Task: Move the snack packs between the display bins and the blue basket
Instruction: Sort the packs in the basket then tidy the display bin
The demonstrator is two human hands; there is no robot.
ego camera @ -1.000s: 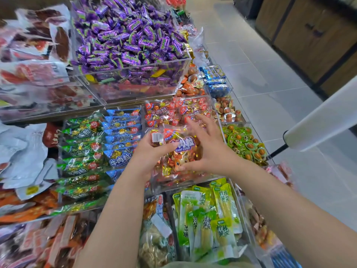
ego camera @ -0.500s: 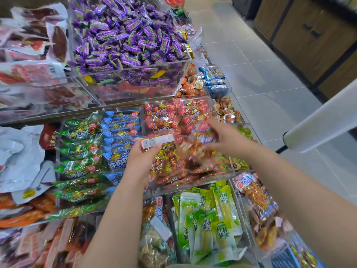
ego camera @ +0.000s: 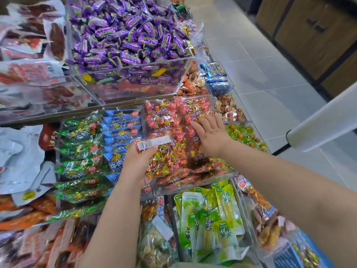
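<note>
My left hand (ego camera: 137, 161) grips a clear snack pack (ego camera: 162, 157) of red and gold wrapped pieces, its back label with a barcode turned up. It hovers over the clear display bin (ego camera: 193, 185) full of the same red packs (ego camera: 166, 115). Farther back on those packs lies my right hand (ego camera: 211, 132), flat with fingers spread, pressing them down. A corner of the blue basket (ego camera: 313, 246) shows at the bottom right with packs inside.
Bins of blue packs (ego camera: 121, 130) and green packs (ego camera: 79, 149) lie to the left. Purple candies (ego camera: 123, 33) fill a raised bin behind. Green-and-white pouches (ego camera: 208, 219) sit in front. A tiled aisle (ego camera: 270, 74) and a white roll (ego camera: 324, 120) are at right.
My right hand let go of the pack it was carrying and now lies flat on the red packs farther back. My left hand stays on its pack, lowered slightly toward the bin.
</note>
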